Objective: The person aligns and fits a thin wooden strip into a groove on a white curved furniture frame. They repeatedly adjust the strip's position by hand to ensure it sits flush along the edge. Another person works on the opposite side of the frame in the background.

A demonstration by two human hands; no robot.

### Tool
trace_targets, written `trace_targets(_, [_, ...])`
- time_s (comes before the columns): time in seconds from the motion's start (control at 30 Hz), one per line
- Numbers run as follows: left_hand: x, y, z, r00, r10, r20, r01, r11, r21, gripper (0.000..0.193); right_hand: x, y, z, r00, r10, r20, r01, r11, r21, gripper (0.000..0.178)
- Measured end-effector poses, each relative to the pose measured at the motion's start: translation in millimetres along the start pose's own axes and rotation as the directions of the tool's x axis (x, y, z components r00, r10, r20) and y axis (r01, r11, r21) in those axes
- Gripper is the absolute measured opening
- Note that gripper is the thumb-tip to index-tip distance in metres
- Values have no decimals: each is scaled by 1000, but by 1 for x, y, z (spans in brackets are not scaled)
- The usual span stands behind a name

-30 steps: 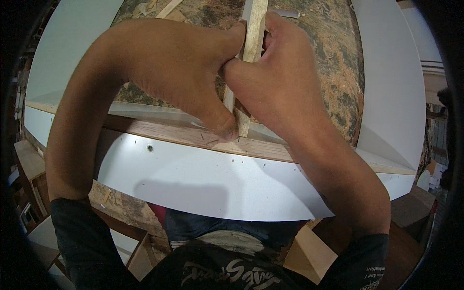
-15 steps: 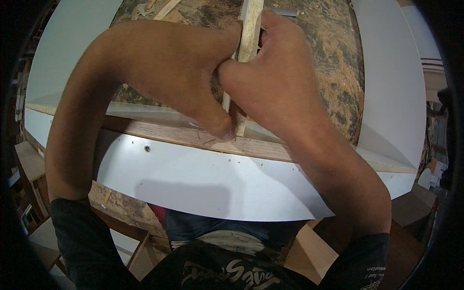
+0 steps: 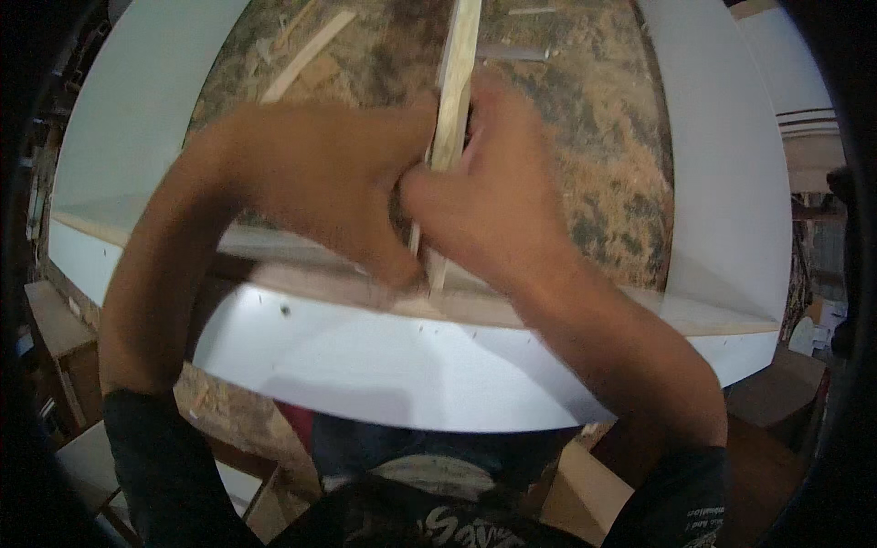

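So the person had both hands on a pale-edged board (image 3: pixel 455 100) running up the middle, its near end right by the wooden strip (image 3: pixel 311 281) along the curved white panel (image 3: pixel 365 365). The right hand (image 3: pixel 493 196) pinched it, thumb crossing the near side, fingers curled on the right. The left hand (image 3: pixel 338 155) had its thumb spread downward near that end (the fingertips were hidden and blurry, so no telling their grip). A grey cylinder (image 3: pixel 516 53) lay beyond on the dusty bench (image 3: pixel 607 173).
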State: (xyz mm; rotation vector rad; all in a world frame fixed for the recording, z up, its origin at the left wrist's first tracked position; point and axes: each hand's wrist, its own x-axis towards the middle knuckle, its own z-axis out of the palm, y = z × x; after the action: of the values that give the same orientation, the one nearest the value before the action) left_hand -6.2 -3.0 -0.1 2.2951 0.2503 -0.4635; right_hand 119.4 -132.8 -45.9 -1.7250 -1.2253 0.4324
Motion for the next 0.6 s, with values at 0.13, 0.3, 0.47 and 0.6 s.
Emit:
trace_targets(0.13, [4, 4, -9, 978, -67, 198, 85, 993, -84, 118, -1, -12, -5, 989, 137, 65, -140, 989, 52, 46])
trace_targets(0.3, [-2, 7, -7, 993, 115, 38, -111, 989, -101, 133, 0, -25, -8, 980, 176, 96, -178, 984, 23, 46])
trace_targets(0.47, [2, 2, -7, 993, 85, 83, -76, 992, -101, 132, 5, -17, -7, 968, 201, 153, -199, 980, -24, 99])
trace_targets(0.6, [2, 3, -7, 988, 8, 157, 3, 998, -70, 134, 1, -15, -6, 970, 204, 132, -206, 979, -1, 97])
